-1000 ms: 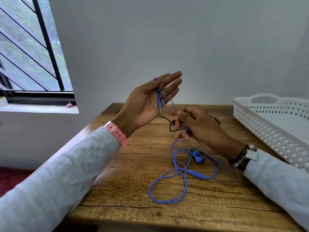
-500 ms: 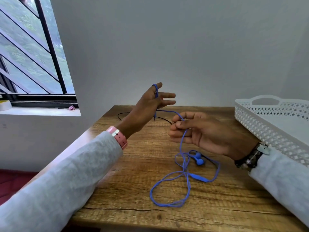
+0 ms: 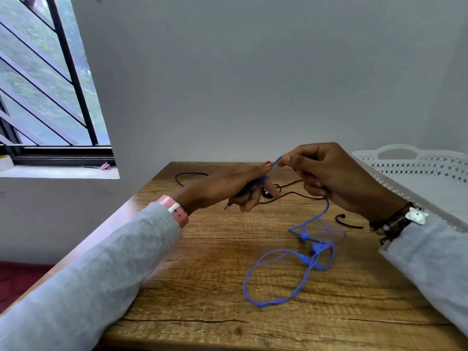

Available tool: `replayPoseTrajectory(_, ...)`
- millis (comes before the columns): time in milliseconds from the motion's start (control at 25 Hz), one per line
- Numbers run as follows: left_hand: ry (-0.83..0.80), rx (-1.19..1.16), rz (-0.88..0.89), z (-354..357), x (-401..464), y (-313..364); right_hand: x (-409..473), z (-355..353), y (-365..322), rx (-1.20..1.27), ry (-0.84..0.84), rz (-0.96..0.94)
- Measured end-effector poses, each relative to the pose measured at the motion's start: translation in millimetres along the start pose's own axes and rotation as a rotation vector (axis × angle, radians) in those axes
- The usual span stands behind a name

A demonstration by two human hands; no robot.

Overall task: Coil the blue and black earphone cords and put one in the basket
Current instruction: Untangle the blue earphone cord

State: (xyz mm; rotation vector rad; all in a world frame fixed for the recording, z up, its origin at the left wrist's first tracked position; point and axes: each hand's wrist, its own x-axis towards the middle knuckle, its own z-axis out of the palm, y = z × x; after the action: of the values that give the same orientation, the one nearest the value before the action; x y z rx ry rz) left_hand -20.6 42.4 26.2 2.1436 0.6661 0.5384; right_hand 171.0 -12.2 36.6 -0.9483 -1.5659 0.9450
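The blue earphone cord lies in loose loops on the wooden table, its earbuds near the right. One end runs up into both hands. My left hand holds the plug end, with blue cord wound around its fingers and the metal jack poking out below. My right hand pinches the cord just past my left fingertips; the cord drops from under it to the table. The black earphone cord lies on the table behind my hands, partly hidden. The white perforated basket stands at the right.
The wooden table ends at a grey wall behind. A window with black bars and a white sill is at the left. A short black piece lies near my right wrist.
My left hand has dropped and turned palm down toward the table. My right hand has risen over it with the blue cord, carrying it across the left fingers. The loose loops have shifted.
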Motion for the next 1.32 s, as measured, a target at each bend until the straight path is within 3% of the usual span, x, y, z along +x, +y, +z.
replayPoseTrajectory(120,-0.193,-0.354,0.079,1,-1,4,2,0,7,0.055,0.083,-0.031)
replayPoseTrajectory(200,-0.236,-0.62,0.143,-1,-1,7,2,5,14,0.081,0.088,-0.016)
replayPoseTrajectory(480,0.103,-1.046,0.248,-8,1,11,-6,35,37,-0.187,-0.154,0.139)
replayPoseTrajectory(560,0.255,-0.939,0.188,-12,4,8,-10,38,38,-0.233,-0.219,0.186)
replayPoseTrajectory(680,0.391,-0.6,0.056,-9,7,1,-12,35,31,-0.253,-0.273,0.207)
replayPoseTrajectory(880,0.312,0.096,-0.067,6,4,-5,-9,25,19,-0.314,-0.297,0.153)
replayPoseTrajectory(960,0.241,0.251,-0.051,10,0,-4,-8,21,15,-0.257,-0.26,0.147)
replayPoseTrajectory(1160,0.115,0.143,-0.021,13,-5,11,-3,8,10,-0.251,-0.116,0.002)
replayPoseTrajectory(1320,-0.039,-0.261,0.01,6,-5,11,-1,7,9,-0.17,-0.004,-0.078)
